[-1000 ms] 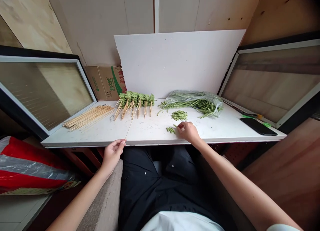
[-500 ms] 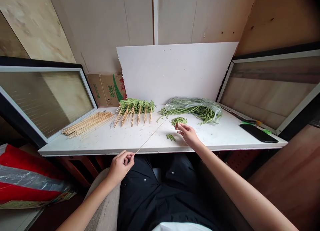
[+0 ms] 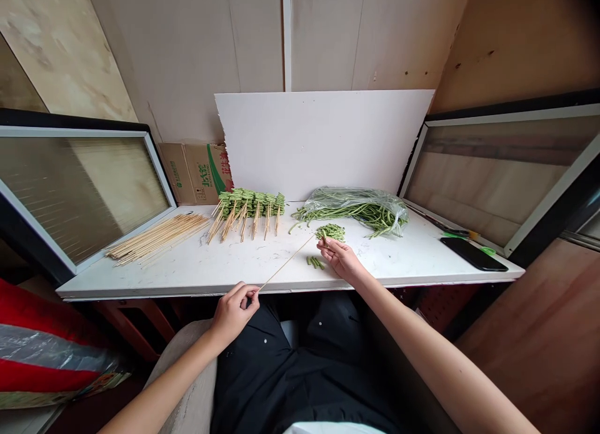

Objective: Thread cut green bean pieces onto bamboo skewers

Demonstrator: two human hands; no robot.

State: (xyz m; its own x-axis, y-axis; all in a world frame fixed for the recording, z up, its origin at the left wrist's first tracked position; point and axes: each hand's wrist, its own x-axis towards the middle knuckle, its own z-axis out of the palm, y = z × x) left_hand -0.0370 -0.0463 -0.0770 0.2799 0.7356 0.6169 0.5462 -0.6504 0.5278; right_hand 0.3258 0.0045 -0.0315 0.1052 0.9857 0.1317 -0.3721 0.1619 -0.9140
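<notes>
My left hand is closed in a pinch on the blunt end of a thin bamboo skewer, held below the edge of the white table. The skewer slants up and right, its tip meeting a short green bean piece pinched in my right hand above the table. A few cut bean pieces lie just left of that hand. A small heap of cut pieces sits right behind it.
Finished bean skewers lie in a row at the back. Bare skewers are piled at the left. A plastic bag of long beans lies at the back right, and a black phone at the far right. A cardboard box stands behind.
My left hand swung the skewer from pointing up the table to slanting right. My right hand lifted from the loose pieces with a bean piece and met the skewer's tip.
</notes>
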